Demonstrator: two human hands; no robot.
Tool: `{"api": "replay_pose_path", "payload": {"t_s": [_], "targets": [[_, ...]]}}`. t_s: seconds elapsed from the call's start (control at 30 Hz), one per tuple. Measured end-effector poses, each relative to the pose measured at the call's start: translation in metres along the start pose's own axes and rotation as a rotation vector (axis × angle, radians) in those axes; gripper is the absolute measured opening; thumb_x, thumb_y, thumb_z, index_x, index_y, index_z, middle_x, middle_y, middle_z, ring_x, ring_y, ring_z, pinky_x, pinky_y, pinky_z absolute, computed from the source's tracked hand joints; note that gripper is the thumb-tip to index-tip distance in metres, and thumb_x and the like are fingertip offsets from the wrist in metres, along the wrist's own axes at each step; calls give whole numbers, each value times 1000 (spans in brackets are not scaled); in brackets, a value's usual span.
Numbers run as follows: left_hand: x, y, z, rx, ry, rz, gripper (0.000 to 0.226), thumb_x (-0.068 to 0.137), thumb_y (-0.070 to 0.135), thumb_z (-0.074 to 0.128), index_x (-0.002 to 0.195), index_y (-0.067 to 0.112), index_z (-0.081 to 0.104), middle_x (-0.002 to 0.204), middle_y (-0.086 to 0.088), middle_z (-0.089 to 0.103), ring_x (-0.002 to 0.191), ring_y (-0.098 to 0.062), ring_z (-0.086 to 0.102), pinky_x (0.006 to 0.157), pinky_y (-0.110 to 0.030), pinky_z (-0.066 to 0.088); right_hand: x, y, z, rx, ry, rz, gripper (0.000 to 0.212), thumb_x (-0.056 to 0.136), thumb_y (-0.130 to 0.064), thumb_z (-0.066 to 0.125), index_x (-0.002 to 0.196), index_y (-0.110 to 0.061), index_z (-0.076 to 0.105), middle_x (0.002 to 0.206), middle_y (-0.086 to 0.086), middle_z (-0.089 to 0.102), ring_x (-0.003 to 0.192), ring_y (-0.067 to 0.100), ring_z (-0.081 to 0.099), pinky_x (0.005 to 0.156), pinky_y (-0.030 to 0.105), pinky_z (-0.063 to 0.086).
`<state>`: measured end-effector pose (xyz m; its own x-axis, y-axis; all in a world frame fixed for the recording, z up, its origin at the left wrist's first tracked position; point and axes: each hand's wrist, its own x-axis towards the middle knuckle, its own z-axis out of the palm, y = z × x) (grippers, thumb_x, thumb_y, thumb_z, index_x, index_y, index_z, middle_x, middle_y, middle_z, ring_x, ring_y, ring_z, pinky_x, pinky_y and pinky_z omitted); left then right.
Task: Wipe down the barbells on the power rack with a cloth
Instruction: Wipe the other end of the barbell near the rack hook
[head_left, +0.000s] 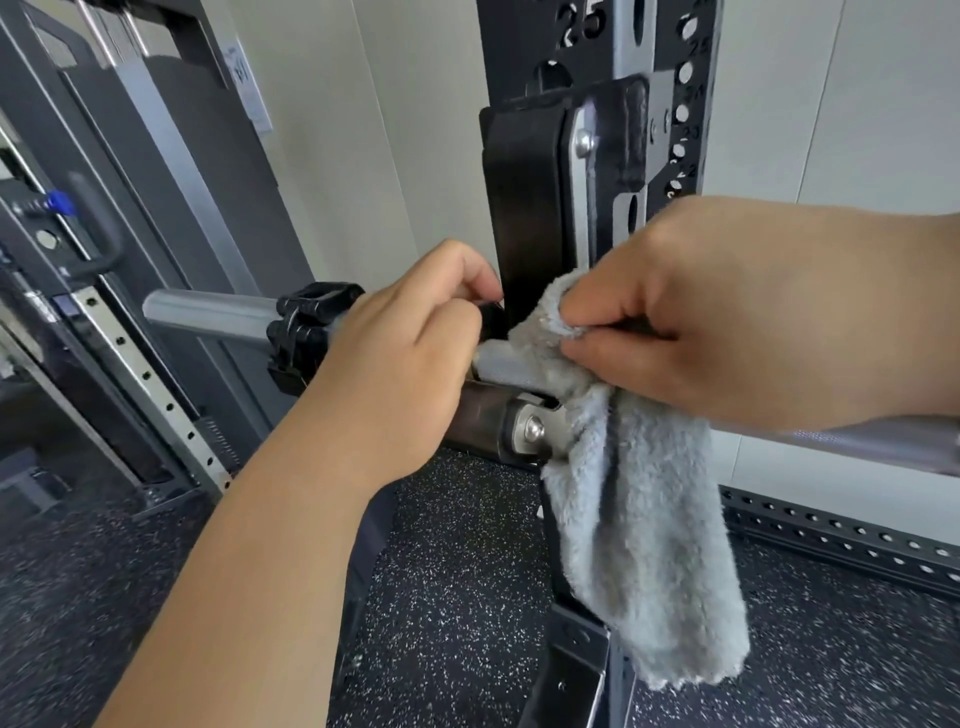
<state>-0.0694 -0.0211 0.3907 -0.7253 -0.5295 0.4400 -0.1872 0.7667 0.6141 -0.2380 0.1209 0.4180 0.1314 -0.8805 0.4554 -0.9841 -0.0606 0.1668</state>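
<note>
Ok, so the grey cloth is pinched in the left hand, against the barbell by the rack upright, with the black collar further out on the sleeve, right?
Wrong hand: the head view shows the right hand pinching the grey cloth; the left hand grips the barbell beside the black collar. The cloth is against the barbell by the rack upright.

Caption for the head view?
Right hand pinches grey cloth on the racked barbell; left hand grips it beside the collar.
</note>
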Motion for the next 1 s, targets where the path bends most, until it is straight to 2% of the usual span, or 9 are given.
{"api": "replay_pose_path", "payload": {"t_s": [0.13,0.23,0.33,0.4,0.47,0.57,0.67,0.87,1.0], "targets": [[-1,3,-1,47,-9,12,28,96,15,35,99,31,58,79,-9,56,63,-11,43,62,-36,35,-17,1,-6,-22,14,-5,39,93,-40,46,62,-18,37,47,-3,33,42,9,38,42,24,26],[2,4,0,53,-13,-2,29,96,13,36,98,32,58,70,-9,52,60,-13,40,60,-37,34,4,-2,-3,25,-12,-23,42,95,-40,43,60,-17,39,46,-2,32,46,11,42,44,15,24],[0,2,1,13,-3,8,26,95,15,36,100,29,58,75,-7,55,65,-17,44,66,-41,39,9,-2,0,22,-25,-43,42,95,-37,45,60,-16,38,46,-2,29,46,11,41,46,15,32],[-2,1,1,-5,5,6,27,96,14,36,102,28,58,71,2,54,63,-12,42,64,-40,37,0,-4,-4,-67,3,-43,40,92,-32,48,58,-17,34,45,-4,23,37,8,27,43,17,20],[-1,1,2,5,7,-1,27,98,14,36,102,27,58,66,9,49,61,-9,40,62,-37,33,-6,-6,-8,-84,10,-43,38,88,-28,54,58,-17,34,46,-6,19,40,-2,20,47,21,15],[2,1,2,29,2,8,27,92,24,33,99,30,59,73,5,57,68,-12,47,66,-41,39,8,-6,-4,-35,-12,-11,44,97,-33,48,59,-16,37,46,-3,27,38,6,28,45,16,19],[4,-1,2,17,-3,3,28,89,27,33,97,32,59,79,0,60,72,-15,49,68,-43,40,18,-3,1,220,-149,127,42,90,-45,42,61,-15,43,53,-3,46,50,7,47,55,12,39],[5,-4,2,26,-5,8,27,97,17,36,97,32,58,67,6,49,62,-10,41,63,-37,32,4,4,-12,225,-191,166,33,87,-48,43,70,-21,51,55,-6,52,48,6,50,58,12,43],[11,-6,3,-8,2,1,24,89,27,36,95,33,59,67,2,49,63,-14,41,62,-40,35,21,8,3,352,-259,212,42,96,-39,50,59,-19,50,50,-14,53,48,-2,52,59,3,39]]}}
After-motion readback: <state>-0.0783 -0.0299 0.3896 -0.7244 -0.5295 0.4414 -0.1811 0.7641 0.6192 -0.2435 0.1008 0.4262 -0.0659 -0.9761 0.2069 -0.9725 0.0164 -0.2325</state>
